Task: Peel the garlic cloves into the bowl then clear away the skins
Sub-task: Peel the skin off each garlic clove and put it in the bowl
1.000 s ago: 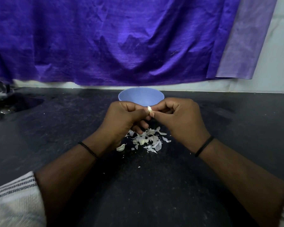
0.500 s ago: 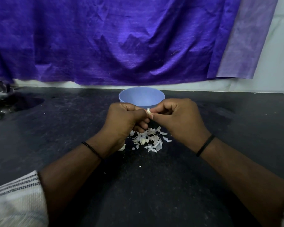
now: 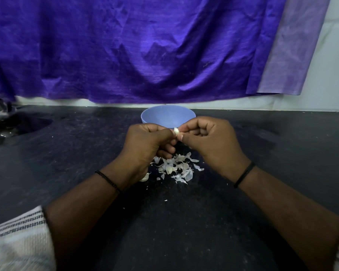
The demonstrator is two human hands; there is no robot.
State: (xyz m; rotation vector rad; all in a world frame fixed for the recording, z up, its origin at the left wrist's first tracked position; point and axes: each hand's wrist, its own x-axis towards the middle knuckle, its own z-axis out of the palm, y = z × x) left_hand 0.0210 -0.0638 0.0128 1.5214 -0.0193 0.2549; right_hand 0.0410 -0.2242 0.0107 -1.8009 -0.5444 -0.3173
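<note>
Both hands (image 3: 184, 141) pinching garlic clove (image 3: 176, 131), above skins (image 3: 176, 168)

1. There is a single view, from a camera worn on the person's head.
2. It looks forward and down over a dark countertop (image 3: 243, 222) toward a purple cloth (image 3: 135, 51) hanging on the far wall.
3. It sits close: both forearms enter from the bottom corners and meet mid-frame.
4. The wide lens bends the counter's back edge.
</note>
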